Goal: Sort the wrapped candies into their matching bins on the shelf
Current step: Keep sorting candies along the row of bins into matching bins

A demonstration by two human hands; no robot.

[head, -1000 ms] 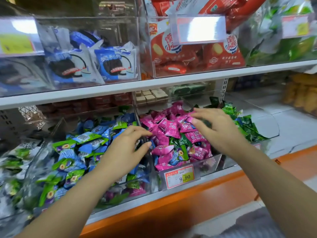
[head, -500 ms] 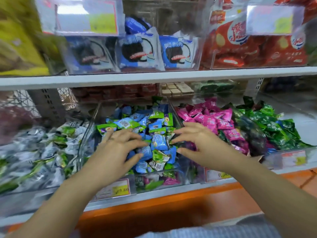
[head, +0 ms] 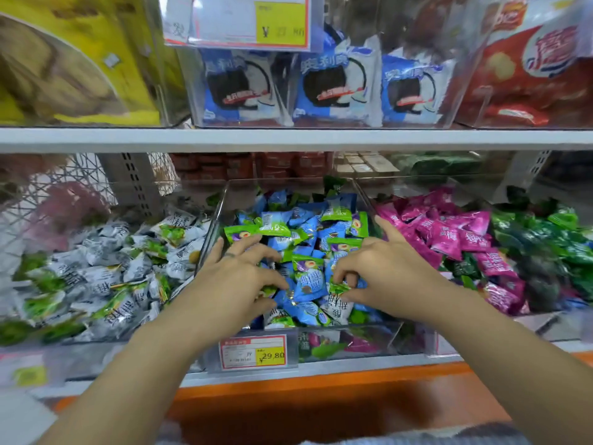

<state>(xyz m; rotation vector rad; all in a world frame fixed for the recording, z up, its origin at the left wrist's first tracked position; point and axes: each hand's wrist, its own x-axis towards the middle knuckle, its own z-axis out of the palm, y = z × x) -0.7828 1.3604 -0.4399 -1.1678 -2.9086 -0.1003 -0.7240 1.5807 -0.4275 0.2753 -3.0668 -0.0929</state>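
Mixed blue and light-green wrapped candies [head: 308, 232] fill the middle clear acrylic bin [head: 214, 224] on the lower shelf. A few white-wrapped ones sit near its front. Both hands are inside this bin, on top of the pile.

Right hand [head: 383, 277]: thumb and curled middle fingers pinch a small green-wrapped candy [head: 338, 286] just above the pile. Index finger is straight, pointing toward the bin's right wall.

Left hand [head: 236, 279]: fingers splayed wide, tips down on the candies. Thumb and forefinger are near a blue-wrapped candy [head: 308, 284] that lies between the two hands. No clear grip visible.

Yellow-and-white price tag [head: 253, 351] sits on the bin's front wall and reads 29.80.

Left neighbour: clear bin of white-and-green wrapped candies [head: 96, 277]. Right neighbour: pink wrapped candies [head: 449, 239] with some dark ones mixed in, then dark green wrapped candies [head: 552, 248] further right. Where that bin's wall falls between the two colours I cannot tell.

White shelf board [head: 288, 139] runs above. On it, in clear bins:
- blue-and-white cookie packs [head: 333, 88] standing upright
- red snack bags [head: 529, 78] to the right
- yellow bag [head: 64, 59] to the left, blurred

Orange shelf edge [head: 321, 388] runs below the candy bins.
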